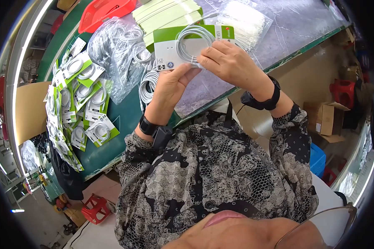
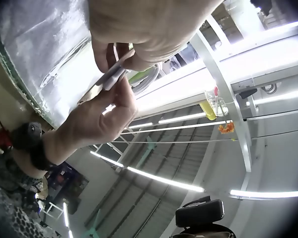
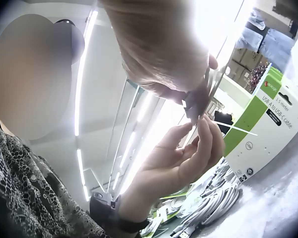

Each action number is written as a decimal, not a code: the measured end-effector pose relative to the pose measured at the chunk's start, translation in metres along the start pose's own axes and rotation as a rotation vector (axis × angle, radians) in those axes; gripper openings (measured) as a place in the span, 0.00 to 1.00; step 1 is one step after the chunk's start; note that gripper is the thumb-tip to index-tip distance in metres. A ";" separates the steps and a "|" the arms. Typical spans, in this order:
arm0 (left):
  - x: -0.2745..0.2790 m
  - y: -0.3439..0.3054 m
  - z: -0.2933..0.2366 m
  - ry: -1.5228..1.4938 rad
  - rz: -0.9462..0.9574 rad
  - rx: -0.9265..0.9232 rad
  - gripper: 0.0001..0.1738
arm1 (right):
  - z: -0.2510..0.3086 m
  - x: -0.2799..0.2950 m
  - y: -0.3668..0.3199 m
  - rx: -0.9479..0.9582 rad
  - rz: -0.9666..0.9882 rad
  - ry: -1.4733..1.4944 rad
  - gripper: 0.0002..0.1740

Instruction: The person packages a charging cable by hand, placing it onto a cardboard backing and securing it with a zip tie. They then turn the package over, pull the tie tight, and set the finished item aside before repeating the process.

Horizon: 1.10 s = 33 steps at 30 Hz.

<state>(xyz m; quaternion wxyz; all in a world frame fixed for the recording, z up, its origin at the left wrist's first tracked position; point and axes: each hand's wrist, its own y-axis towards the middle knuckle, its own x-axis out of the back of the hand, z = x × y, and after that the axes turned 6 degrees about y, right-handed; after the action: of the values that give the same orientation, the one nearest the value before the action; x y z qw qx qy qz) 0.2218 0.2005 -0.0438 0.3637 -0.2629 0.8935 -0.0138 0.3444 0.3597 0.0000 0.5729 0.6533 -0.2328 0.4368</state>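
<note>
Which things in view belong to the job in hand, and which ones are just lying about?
Likely in the job:
held card
coiled cable against it
carded cables
bagged cables
white strips

Likely just lying about:
cardboard box
lower-left red stool

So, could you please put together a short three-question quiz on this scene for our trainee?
1. Multiple choice: what colour is the cable coiled on the held packaging card? (a) black (b) white (c) orange
2. True or false: in the head view, the red plastic tray lies left of the clear bag of thin white ties.
3. Short answer: which hand is nearer the pile of carded cables?

Key: 1. b; 2. true; 3. the left hand.
</note>
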 end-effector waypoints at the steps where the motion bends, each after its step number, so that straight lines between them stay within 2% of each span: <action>1: 0.000 0.000 0.002 -0.005 -0.006 0.002 0.17 | 0.001 0.000 0.000 0.017 0.019 -0.031 0.15; 5: 0.001 0.000 0.008 -0.080 -0.057 0.029 0.18 | 0.006 -0.003 0.000 0.004 -0.002 -0.057 0.14; 10: -0.001 0.002 0.013 0.034 -0.075 -0.091 0.18 | 0.000 -0.008 0.002 -0.046 0.034 -0.017 0.12; 17: 0.001 0.001 0.017 0.126 -0.073 -0.180 0.17 | -0.006 -0.009 0.003 -0.165 0.040 0.239 0.12; 22: 0.004 0.002 0.023 0.089 -0.044 -0.178 0.19 | 0.001 -0.012 0.006 -0.216 0.005 0.249 0.12; 26: 0.005 0.000 0.017 0.002 0.019 -0.156 0.20 | 0.001 -0.018 0.003 -0.225 0.030 0.127 0.11; 28: 0.008 -0.002 0.014 -0.047 0.047 -0.073 0.21 | 0.000 -0.014 0.004 -0.111 -0.071 0.165 0.09; 30: 0.007 -0.002 0.014 -0.060 -0.004 -0.093 0.21 | 0.001 -0.011 0.001 -0.052 -0.121 0.183 0.08; 33: 0.010 0.000 0.012 -0.095 -0.113 -0.150 0.20 | 0.011 -0.008 -0.017 -0.411 -0.573 0.297 0.05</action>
<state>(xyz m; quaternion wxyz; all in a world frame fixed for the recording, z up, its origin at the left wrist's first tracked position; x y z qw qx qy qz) 0.2240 0.1976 -0.0592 0.3836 -0.3398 0.8575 0.0450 0.3572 0.3515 -0.0157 0.8183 0.4929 -0.0378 0.2932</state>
